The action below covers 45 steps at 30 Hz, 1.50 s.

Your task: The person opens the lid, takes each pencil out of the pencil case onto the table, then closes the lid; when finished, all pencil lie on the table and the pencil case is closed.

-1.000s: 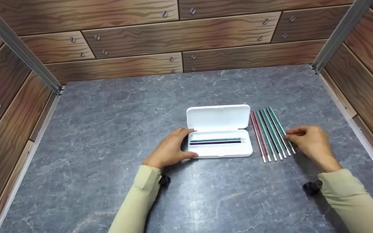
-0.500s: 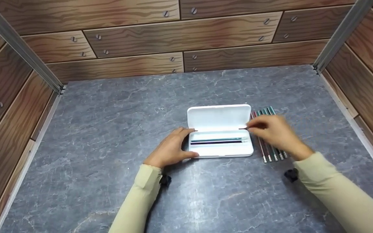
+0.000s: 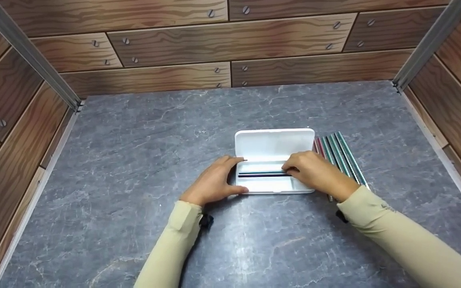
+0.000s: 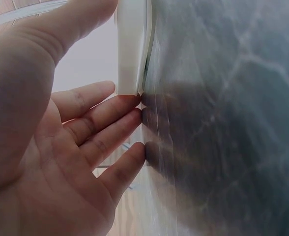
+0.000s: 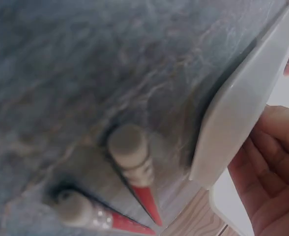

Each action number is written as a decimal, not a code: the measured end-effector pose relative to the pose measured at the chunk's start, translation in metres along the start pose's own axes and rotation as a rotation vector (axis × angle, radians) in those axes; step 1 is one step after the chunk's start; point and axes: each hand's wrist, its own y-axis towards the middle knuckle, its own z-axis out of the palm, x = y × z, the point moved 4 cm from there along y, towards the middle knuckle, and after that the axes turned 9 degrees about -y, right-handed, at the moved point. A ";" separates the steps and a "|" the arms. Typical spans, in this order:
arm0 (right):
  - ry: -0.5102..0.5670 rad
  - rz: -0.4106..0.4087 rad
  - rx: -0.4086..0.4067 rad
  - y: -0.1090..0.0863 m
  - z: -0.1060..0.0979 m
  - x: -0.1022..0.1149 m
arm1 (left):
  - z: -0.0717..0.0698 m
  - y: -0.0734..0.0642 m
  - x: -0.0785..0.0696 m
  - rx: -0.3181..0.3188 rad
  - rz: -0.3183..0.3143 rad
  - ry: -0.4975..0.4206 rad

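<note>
An open white pencil case (image 3: 274, 144) lies right of centre in the head view. A teal pencil (image 3: 260, 173) and a dark pencil (image 3: 260, 175) lie lengthwise in its base. My left hand (image 3: 214, 180) holds the case's left end, thumb at the near edge and index finger at the far edge. In the left wrist view, the left fingertips also touch the table by the case (image 4: 130, 49). My right hand (image 3: 318, 172) reaches over the case's right end, its bent fingertips pinching at the pencils' right ends. Those ends are hidden behind the fingers.
Right of the case lies a row of red and green pencils (image 3: 346, 156), partly covered by the right arm. The right wrist view shows two red pencils (image 5: 144, 201) with white erasers. Wood-patterned walls (image 3: 174, 48) enclose the grey marbled table (image 3: 146, 132).
My right hand has moved left from the pencil row, over the case's right end, to the pencils inside. The left hand keeps its place on the case.
</note>
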 end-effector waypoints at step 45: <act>0.285 0.167 -0.206 -0.025 -0.025 -0.023 | 0.001 0.001 0.001 0.010 -0.003 0.002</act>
